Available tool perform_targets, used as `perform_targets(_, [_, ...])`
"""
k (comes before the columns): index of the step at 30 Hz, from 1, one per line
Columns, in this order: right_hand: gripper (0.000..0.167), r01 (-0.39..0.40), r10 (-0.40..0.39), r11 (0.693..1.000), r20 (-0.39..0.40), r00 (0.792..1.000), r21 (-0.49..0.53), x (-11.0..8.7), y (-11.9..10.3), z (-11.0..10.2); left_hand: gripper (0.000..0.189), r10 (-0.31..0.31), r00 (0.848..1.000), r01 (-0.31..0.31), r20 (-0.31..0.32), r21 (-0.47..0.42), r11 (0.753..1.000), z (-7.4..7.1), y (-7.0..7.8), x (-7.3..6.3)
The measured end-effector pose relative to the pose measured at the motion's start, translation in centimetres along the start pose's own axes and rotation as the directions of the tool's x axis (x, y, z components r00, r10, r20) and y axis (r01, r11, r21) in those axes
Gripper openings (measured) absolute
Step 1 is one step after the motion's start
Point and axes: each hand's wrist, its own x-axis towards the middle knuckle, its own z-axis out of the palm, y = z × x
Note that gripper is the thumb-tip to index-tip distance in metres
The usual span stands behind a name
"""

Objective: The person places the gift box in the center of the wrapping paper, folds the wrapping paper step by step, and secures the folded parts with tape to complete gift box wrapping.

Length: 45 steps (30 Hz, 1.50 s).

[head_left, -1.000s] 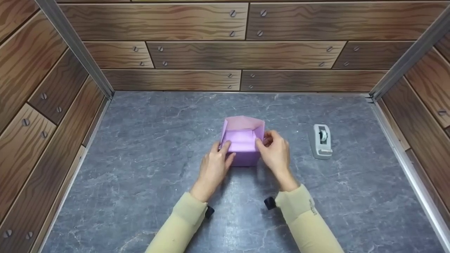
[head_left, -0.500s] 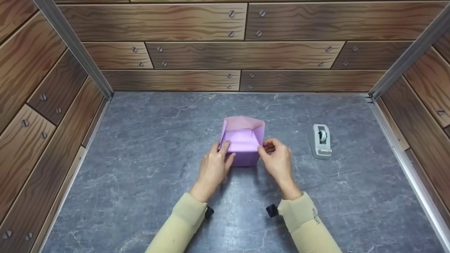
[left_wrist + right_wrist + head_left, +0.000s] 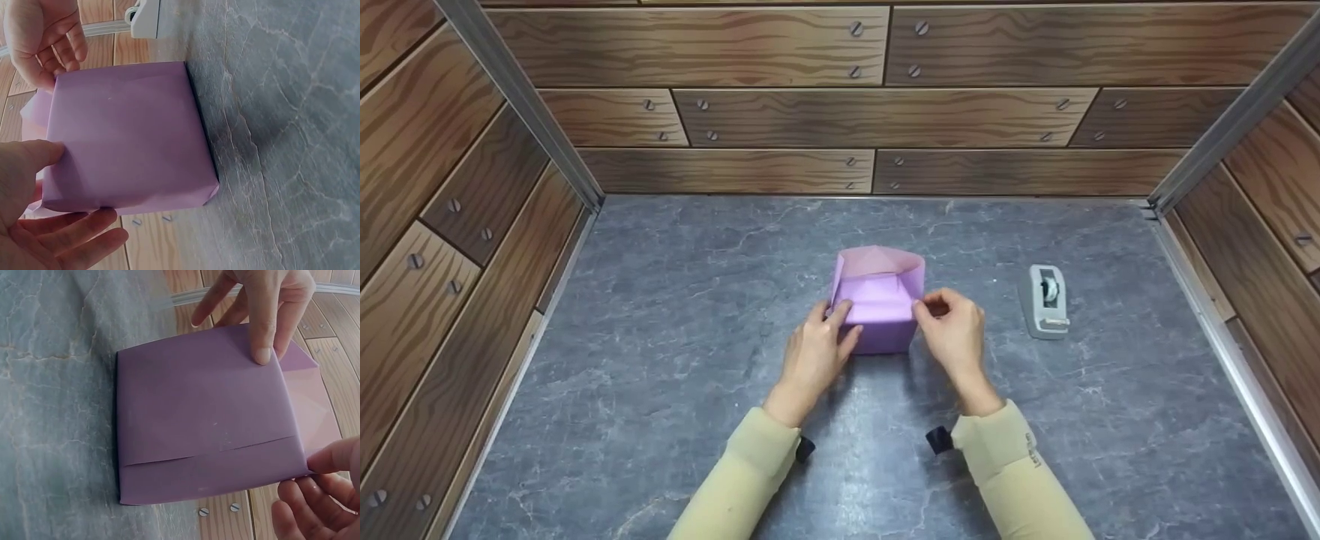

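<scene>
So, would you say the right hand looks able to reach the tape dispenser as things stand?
Probably yes: the tape dispenser sits to the right of the right hand, with nothing visible between them, though that hand would first have to release the purple box.

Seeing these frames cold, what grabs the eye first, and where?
The purple paper box, near the middle of the grey table, between two hands: the left hand holds its left side, the right hand pinches its near right corner. Next, the pale tape dispenser, standing apart to the right. Behind it all, the boldly grained plank wall.
</scene>
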Motion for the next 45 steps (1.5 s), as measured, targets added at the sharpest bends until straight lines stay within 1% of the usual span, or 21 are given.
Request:
perform_targets(5, [0.005, -0.027, 0.027, 1.0, 0.006, 1.0, 0.01, 0.6, -0.1, 0.0, 0.037, 0.017, 1.0, -0.017, -0.009, -0.004, 1.0, -0.1, -0.1, 0.1])
perform_targets(8, [0.006, -0.04, 0.04, 0.999, -0.001, 0.999, 0.018, 0.9, -0.3, 0.0, 0.037, 0.02, 1.0, -0.02, -0.004, -0.009, 1.0, -0.1, -0.2, 0.2])
perform_targets(12, [0.008, -0.034, 0.034, 0.999, -0.024, 0.999, 0.005, 1.4, -0.8, -0.1, 0.037, 0.014, 1.0, -0.014, 0.004, -0.005, 1.0, 0.0, -0.2, 0.2])
perform_targets(15, [0.006, -0.028, 0.027, 0.999, -0.044, 0.999, -0.021, 1.6, -1.1, -0.1, 0.037, 0.01, 1.0, -0.01, 0.008, 0.001, 1.0, -0.1, -0.2, 0.2])
perform_targets(19, [0.007, -0.025, 0.023, 0.999, -0.069, 0.997, -0.026, 1.7, -1.3, -0.1, 0.037, 0.01, 1.0, -0.01, 0.011, 0.006, 1.0, -0.2, -0.2, 0.2])
perform_targets(24, [0.007, -0.007, 0.003, 0.999, -0.099, 0.995, -0.039, 2.1, -1.6, -0.1, 0.036, 0.008, 1.0, -0.008, 0.007, 0.007, 1.0, -0.3, -0.2, 0.2])
perform_targets(28, [0.005, 0.007, -0.013, 0.999, -0.121, 0.993, -0.044, 2.3, -1.8, -0.1, 0.036, 0.02, 1.0, -0.02, 0.005, 0.003, 1.0, -0.2, -0.2, 0.2])
perform_targets(34, [0.005, 0.086, -0.087, 0.996, -0.175, 0.981, -0.013, 2.8, -1.9, -0.1, 0.036, 0.016, 1.0, -0.016, 0.001, -0.001, 1.0, -0.1, -0.2, 0.2])
perform_targets(36, [0.008, 0.093, -0.094, 0.996, -0.178, 0.979, -0.014, 2.9, -1.9, -0.1, 0.036, 0.015, 1.0, -0.015, 0.003, -0.004, 1.0, -0.1, -0.2, 0.1])
perform_targets(41, [0.009, 0.081, -0.077, 0.997, -0.169, 0.983, 0.014, 3.0, -1.9, -0.2, 0.036, 0.018, 1.0, -0.018, 0.004, -0.003, 1.0, -0.1, -0.1, 0.2])
perform_targets(45, [0.01, 0.112, -0.107, 0.993, -0.167, 0.98, 0.023, 3.1, -1.9, -0.3, 0.036, 0.015, 1.0, -0.015, 0.004, -0.008, 1.0, -0.2, -0.1, 0.1])
